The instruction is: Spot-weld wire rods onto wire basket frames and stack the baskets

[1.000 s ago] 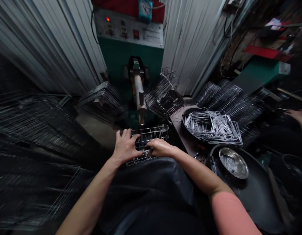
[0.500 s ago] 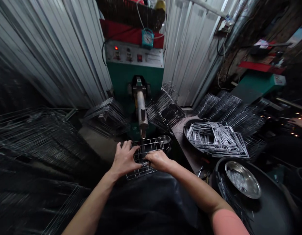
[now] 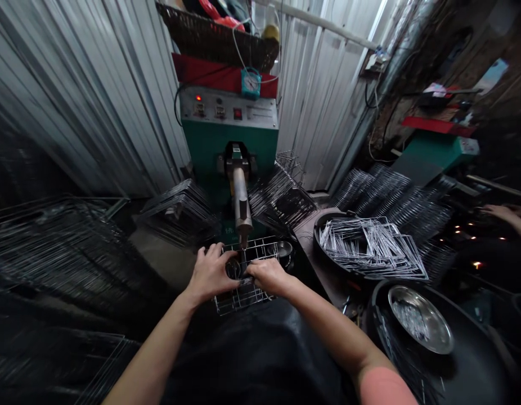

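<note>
Holding the rack (image 3: 250, 293) by its left side with the left hand (image 3: 210, 272). Set below the machine tip (image 3: 243, 242), between both hands, with no clear long axis. At right, pinching over its middle with the right hand (image 3: 269, 275); cannot tell on what.

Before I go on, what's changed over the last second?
The view has tilted up, bringing the basket above the machine into sight. In the picture, the rod tip now overlaps the far edge of the wire grid; which moved, I can't tell. Sparks show below the co-worker's hand. Left hand and right hand stay at the wire grid; nothing visibly let go.
</note>
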`<state>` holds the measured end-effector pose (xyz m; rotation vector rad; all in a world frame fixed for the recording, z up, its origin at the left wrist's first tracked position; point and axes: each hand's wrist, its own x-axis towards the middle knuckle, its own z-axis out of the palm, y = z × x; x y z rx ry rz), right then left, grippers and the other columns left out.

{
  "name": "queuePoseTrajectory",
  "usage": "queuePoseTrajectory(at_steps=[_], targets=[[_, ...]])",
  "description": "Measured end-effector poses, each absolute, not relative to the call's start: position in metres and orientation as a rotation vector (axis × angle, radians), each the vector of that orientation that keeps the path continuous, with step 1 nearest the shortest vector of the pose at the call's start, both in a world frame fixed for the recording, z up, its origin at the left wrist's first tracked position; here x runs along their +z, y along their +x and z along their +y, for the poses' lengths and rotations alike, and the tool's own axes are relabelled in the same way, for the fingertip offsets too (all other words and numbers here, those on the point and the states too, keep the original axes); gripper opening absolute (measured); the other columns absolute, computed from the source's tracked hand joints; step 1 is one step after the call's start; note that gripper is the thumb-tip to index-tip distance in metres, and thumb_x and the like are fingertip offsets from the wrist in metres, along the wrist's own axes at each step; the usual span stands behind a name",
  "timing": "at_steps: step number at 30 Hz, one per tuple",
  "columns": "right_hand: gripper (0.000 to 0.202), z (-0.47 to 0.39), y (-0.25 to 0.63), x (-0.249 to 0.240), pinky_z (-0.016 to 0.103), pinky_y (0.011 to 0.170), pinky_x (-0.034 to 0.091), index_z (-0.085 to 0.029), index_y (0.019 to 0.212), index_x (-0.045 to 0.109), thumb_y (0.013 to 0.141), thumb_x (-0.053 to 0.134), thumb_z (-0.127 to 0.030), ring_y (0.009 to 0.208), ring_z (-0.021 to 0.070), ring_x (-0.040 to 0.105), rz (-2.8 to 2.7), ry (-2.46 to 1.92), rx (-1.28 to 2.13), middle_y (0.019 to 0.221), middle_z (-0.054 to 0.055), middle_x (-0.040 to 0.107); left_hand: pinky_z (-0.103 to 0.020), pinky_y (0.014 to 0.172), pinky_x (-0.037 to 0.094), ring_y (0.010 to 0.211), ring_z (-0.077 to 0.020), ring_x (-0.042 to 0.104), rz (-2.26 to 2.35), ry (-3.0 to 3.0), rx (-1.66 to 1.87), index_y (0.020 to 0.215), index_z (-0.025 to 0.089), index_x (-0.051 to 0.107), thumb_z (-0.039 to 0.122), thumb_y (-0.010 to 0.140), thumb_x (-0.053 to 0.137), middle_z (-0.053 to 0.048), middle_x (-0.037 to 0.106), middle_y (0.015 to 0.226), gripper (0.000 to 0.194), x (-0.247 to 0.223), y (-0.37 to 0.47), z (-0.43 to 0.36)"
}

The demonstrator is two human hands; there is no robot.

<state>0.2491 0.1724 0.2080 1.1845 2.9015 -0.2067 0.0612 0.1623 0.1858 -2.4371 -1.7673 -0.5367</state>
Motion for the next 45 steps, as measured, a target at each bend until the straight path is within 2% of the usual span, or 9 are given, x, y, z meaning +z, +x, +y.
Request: queuePoseTrajectory(at_steps=[5,10,15,19,22,26,35,41,45], targets=[[0.028,0.17,0.251,0.203,0.025,0.064,0.041,-0.022,0.106,0.061,0.082,0.048,-0.016,0.09,0.0181,0.06,2.892,1.229,-0.183,0.101,0.004,0.064,-0.05,0.094,0.032,0.11,-0.0325,0.046,-1.806,-2.445,-0.523,0.107,0.021,0.058,0.043,0.054,0.068,-0.015,0.053,0.116,0.058,0.187,0.065,0.162],[0.027,0.169,0.253,0.198,0.024,0.065,0.042,-0.022,0.108,0.06,0.086,0.045,-0.017,0.089,0.0166,0.06,2.898,1.275,-0.189,0.101,0.005,0.064,-0.051,0.094,0.031,0.107,-0.0321,0.047,-1.855,-2.364,-0.593,0.111,0.017,0.053,0.048,0.055,0.067,-0.015,0.053,0.114,0.065,0.189,0.071,0.162],[0.028,0.191,0.244,0.2,0.024,0.067,0.043,-0.023,0.111,0.06,0.088,0.044,-0.019,0.091,0.0167,0.061,2.893,1.314,-0.143,0.104,0.004,0.064,-0.047,0.09,0.033,0.105,-0.0302,0.048,-1.955,-2.323,-0.497,0.106,0.018,0.055,0.048,0.056,0.066,-0.013,0.056,0.108,0.059,0.194,0.068,0.183],[0.027,0.196,0.245,0.195,0.023,0.068,0.044,-0.026,0.113,0.058,0.09,0.045,-0.026,0.096,0.0157,0.061,2.964,1.356,-0.159,0.116,0.002,0.06,-0.043,0.085,0.036,0.1,-0.0278,0.051,-2.014,-2.32,-0.487,0.103,0.019,0.056,0.05,0.057,0.065,-0.01,0.058,0.103,0.056,0.196,0.065,0.19],[0.03,0.19,0.253,0.188,0.021,0.071,0.045,-0.029,0.118,0.056,0.089,0.047,-0.027,0.098,0.0141,0.06,2.969,1.568,-0.17,0.125,0.0,0.055,-0.044,0.085,0.035,0.1,-0.0283,0.051,-1.995,-2.289,-0.501,0.104,0.018,0.056,0.05,0.056,0.064,-0.011,0.057,0.103,0.058,0.195,0.065,0.189],[0.026,0.194,0.258,0.185,0.022,0.071,0.046,-0.029,0.111,0.059,0.09,0.046,-0.022,0.095,0.014,0.061,2.832,1.769,-0.147,0.124,0.0,0.055,-0.045,0.089,0.034,0.105,-0.0292,0.049,-1.992,-2.262,-0.481,0.107,0.019,0.055,0.053,0.054,0.065,-0.011,0.056,0.109,0.063,0.194,0.064,0.195],[0.025,0.219,0.246,0.188,0.022,0.071,0.045,-0.028,0.113,0.058,0.091,0.045,-0.027,0.094,0.0147,0.061,2.824,1.808,-0.084,0.123,0.003,0.055,-0.045,0.086,0.037,0.104,-0.0303,0.05,-2.062,-2.274,-0.516,0.105,0.02,0.056,0.054,0.055,0.063,-0.011,0.057,0.106,0.061,0.194,0.055,0.22],[0.022,0.219,0.251,0.169,0.023,0.078,0.045,-0.023,0.106,0.059,0.089,0.048,-0.03,0.094,0.0161,0.06,3.012,2.035,-0.398,0.113,0.005,0.059,-0.051,0.091,0.036,0.105,-0.0323,0.05,-2.057,-2.321,-0.496,0.108,0.016,0.056,0.053,0.058,0.063,-0.014,0.057,0.107,0.063,0.198,0.056,0.228],[0.029,0.177,0.289,0.123,0.027,0.086,0.043,-0.018,0.113,0.05,0.092,0.031,-0.019,0.102,0.0172,0.055,2.932,2.327,-0.768,0.109,0.01,0.059,-0.064,0.099,0.024,0.126,-0.0388,0.034,-2.129,-2.39,-0.533,0.127,0.02,0.041,0.061,0.059,0.062,-0.019,0.042,0.132,0.082,0.194,0.036,0.217]])
